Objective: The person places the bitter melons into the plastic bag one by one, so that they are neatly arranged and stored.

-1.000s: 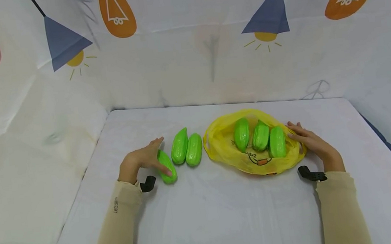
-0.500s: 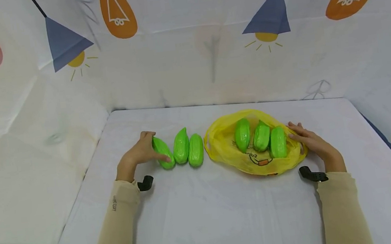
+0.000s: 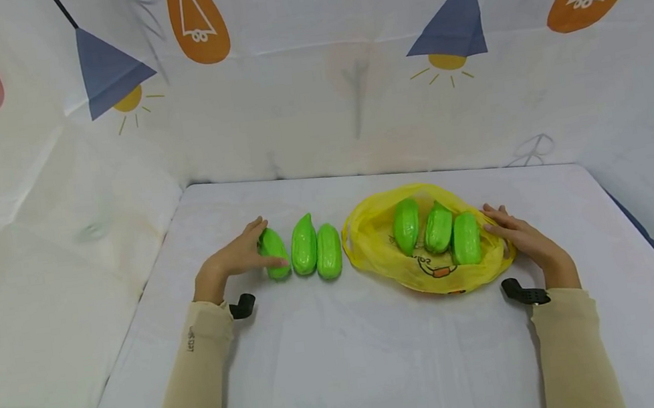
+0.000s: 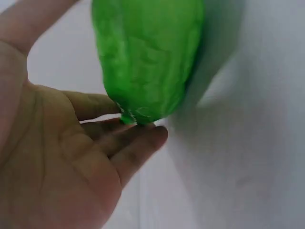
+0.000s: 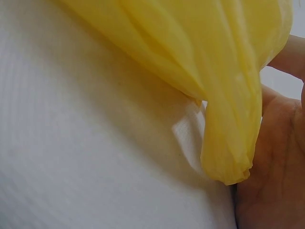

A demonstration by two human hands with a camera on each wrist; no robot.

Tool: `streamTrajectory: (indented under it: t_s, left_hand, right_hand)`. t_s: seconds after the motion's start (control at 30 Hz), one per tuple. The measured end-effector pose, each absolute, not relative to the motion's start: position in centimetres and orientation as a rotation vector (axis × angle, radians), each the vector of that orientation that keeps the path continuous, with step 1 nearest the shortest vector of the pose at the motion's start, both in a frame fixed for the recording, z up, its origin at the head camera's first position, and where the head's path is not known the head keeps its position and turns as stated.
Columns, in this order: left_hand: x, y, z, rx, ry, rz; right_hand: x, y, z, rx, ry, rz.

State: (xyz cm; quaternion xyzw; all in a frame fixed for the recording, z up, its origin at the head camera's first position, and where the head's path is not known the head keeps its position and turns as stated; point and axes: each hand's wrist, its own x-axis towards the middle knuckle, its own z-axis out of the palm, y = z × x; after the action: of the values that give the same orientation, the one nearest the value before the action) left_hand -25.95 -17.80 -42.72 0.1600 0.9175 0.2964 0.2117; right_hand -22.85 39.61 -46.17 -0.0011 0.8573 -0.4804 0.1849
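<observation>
Softly, the left hand (image 3: 236,255) held a green gourd (image 3: 274,245), left of the middle of the frame. Its thumb lay over the near end and its fingers bent round the far end. A light grip seemed best, with the gourd flat on the white table (image 3: 382,372) and the fingers lifting away slowly, so it would not roll. Two other gourds (image 3: 304,243) lay just to its right, so a hard push could have bumped them. The right hand (image 3: 525,242) touched the right edge of the yellow bag (image 3: 378,259); how tight its fingers were, nobody could tell, because the bag hid some of them. Three more gourds (image 3: 438,226) sat in the bag. Its floppy left rim was close to the loose gourds and looked easy to snag. Behind, a white cloth (image 3: 292,113) filled the top.
</observation>
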Motion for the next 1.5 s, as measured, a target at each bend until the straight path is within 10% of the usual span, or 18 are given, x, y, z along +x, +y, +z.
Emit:
streamTrajectory:
  t_s: [0.83, 1.5]
  left_hand:
    - [-25.9, -17.8, -42.3, 0.595, 2.445, 1.187]
    - [-26.2, -12.8, -34.3, 0.894, 2.492, 1.254]
  right_hand:
    - [-22.5, 40.1, -46.4, 0.038, 2.425, -1.330]
    - [-22.8, 39.7, -46.1, 0.015, 2.415, -1.335]
